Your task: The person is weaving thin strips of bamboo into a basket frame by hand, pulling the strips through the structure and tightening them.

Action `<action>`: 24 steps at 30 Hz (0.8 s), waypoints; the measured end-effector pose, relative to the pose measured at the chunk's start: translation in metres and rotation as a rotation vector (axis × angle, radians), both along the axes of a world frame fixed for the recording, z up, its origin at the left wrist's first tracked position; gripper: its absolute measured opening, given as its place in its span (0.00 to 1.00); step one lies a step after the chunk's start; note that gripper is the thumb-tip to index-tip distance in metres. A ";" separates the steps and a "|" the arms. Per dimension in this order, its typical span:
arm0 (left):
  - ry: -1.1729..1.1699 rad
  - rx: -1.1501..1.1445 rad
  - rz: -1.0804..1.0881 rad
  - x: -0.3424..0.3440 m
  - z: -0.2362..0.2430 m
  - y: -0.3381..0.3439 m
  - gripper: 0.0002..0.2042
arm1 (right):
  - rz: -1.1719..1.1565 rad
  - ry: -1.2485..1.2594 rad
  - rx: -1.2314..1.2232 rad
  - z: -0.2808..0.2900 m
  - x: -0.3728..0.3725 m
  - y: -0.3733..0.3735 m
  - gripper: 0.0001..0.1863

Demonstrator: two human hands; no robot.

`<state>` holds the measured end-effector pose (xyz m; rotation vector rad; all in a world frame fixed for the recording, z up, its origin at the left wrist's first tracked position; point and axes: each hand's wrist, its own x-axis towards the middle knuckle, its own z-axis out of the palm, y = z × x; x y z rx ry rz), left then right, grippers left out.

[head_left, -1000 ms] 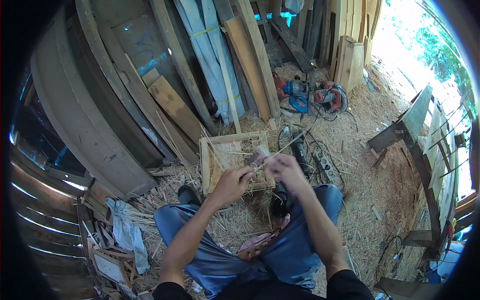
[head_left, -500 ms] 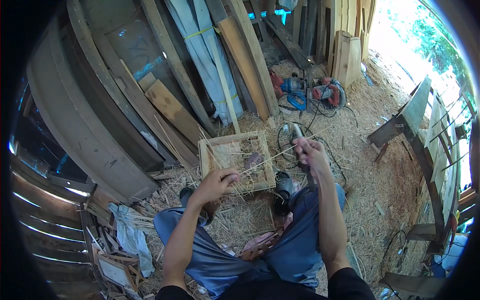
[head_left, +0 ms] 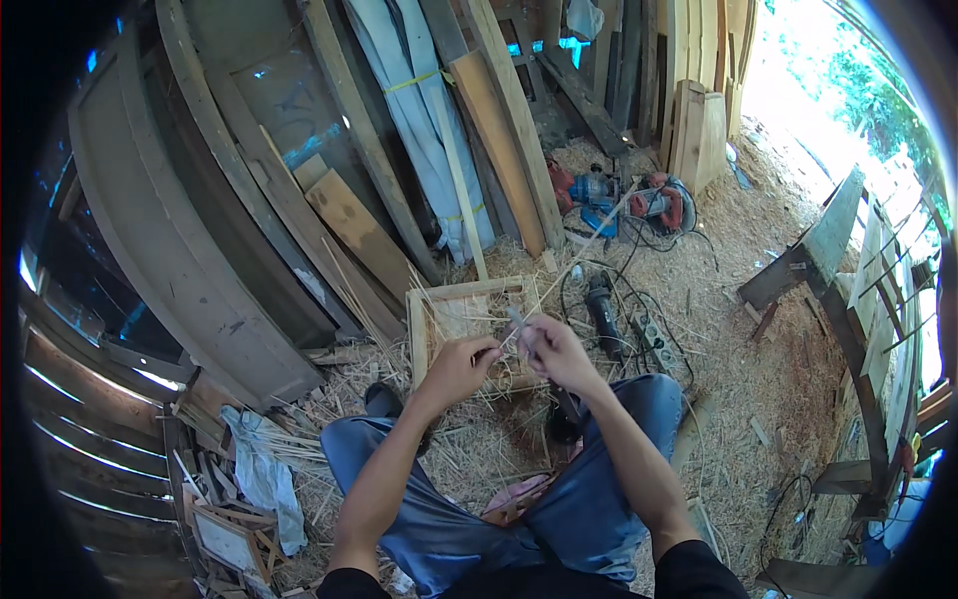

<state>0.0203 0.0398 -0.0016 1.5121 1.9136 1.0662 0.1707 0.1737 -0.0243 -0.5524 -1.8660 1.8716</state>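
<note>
My left hand is closed, its thumb and forefinger pinching the lower end of a thin pale wooden strip. Close beside it, my right hand is closed around a knife, whose blade points up toward the left hand and whose dark handle runs down below the palm. The strip slants past the right fingers toward the far right; whether they grip it too is hard to tell. Beneath both hands lies a shallow wooden frame box with strips and shavings in it, partly hidden by my hands.
A dark hand-held power tool and a power strip with looped cables lie right of the box. Red and blue power tools sit farther back. Boards lean at the left. Shavings cover the floor around my knees.
My right hand has come left and down with the knife, close to my left hand. The left hand has shifted slightly right. The strip now points more steeply away from me.
</note>
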 end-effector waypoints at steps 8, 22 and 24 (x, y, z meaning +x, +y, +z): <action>0.009 0.148 0.010 0.004 -0.006 0.007 0.07 | 0.043 0.029 -0.428 0.013 0.005 0.002 0.12; 0.039 0.084 -0.014 0.005 -0.004 0.006 0.08 | 0.004 -0.104 -0.327 0.021 0.012 0.011 0.16; 0.069 0.090 -0.010 0.005 -0.005 0.004 0.08 | -0.001 -0.099 -0.329 0.020 0.011 0.011 0.16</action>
